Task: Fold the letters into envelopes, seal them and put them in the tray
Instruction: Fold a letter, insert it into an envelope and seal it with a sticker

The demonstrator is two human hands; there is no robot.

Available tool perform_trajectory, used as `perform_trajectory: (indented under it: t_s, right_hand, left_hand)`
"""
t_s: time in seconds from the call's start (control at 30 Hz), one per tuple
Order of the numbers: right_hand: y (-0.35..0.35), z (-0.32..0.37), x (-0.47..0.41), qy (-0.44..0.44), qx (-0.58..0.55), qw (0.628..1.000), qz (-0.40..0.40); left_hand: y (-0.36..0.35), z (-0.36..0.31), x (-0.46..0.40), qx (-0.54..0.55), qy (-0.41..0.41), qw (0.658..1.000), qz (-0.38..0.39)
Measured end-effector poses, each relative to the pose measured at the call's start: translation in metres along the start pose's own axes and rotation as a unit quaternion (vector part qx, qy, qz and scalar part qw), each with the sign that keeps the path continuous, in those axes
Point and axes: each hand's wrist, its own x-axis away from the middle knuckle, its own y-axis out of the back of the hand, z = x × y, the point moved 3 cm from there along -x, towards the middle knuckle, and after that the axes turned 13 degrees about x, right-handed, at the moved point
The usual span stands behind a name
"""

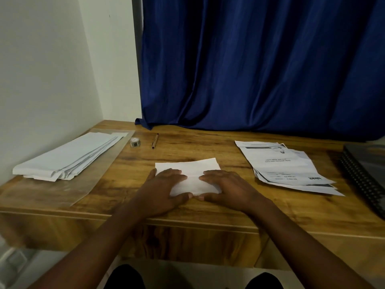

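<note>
Near the table's (208, 142) front edge, at its middle, lies the folded letter (188, 166), a white sheet with its far part bare. Both hands press flat on its near part: the left hand (164, 189) covers the near left corner, the right hand (227, 187) the near right, fingers straight and spread, gripping nothing. The 2 thumbs almost meet at the near edge, so that edge and any crease there are hidden.

To the left, well apart from the letter, a stack of long white envelopes (68, 157) rests on a clear plastic sheet (87, 184) that reaches toward the wall (45, 80). Whether that sheet is a tray or a flat sleeve I cannot tell. Just beyond its far right corner stands a small roll (135, 142), too small to identify, and beside it a brown pen (155, 140) lies pointing toward the near side.

To the right sits a loose pile of printed letters (287, 167), fanned, their text upside down and blurred. Farther right a dark spiral-bound notebook (366, 170) is cut off by the picture's edge. A blue curtain (260, 63) hangs behind the table, its hem resting on the far edge. Nothing lies between the hands and either pile.
</note>
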Motion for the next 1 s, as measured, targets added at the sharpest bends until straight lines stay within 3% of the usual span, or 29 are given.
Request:
perform_trajectory:
  t_s: [0.33, 0.57, 0.8, 1.0]
  right_hand:
    - [0.030, 0.005, 0.003, 0.047, 0.117, 0.991, -0.047]
    - [0.043, 0.006, -0.003, 0.032, 0.071, 0.992, -0.104]
    - [0.051, -0.002, -0.020, 0.011, 0.010, 0.993, -0.118]
    - [0.051, -0.015, -0.039, -0.050, -0.031, 0.988, -0.146]
  left_hand:
    - [0.015, -0.015, -0.001, -0.011, -0.021, 1.000, 0.006]
    - [0.034, -0.019, -0.011, -0.052, -0.031, 0.998, -0.020]
    - [0.051, -0.013, -0.035, 0.054, -0.017, 0.997, 0.043]
    - [0.065, -0.003, -0.054, 0.108, 0.016, 0.994, -0.010]
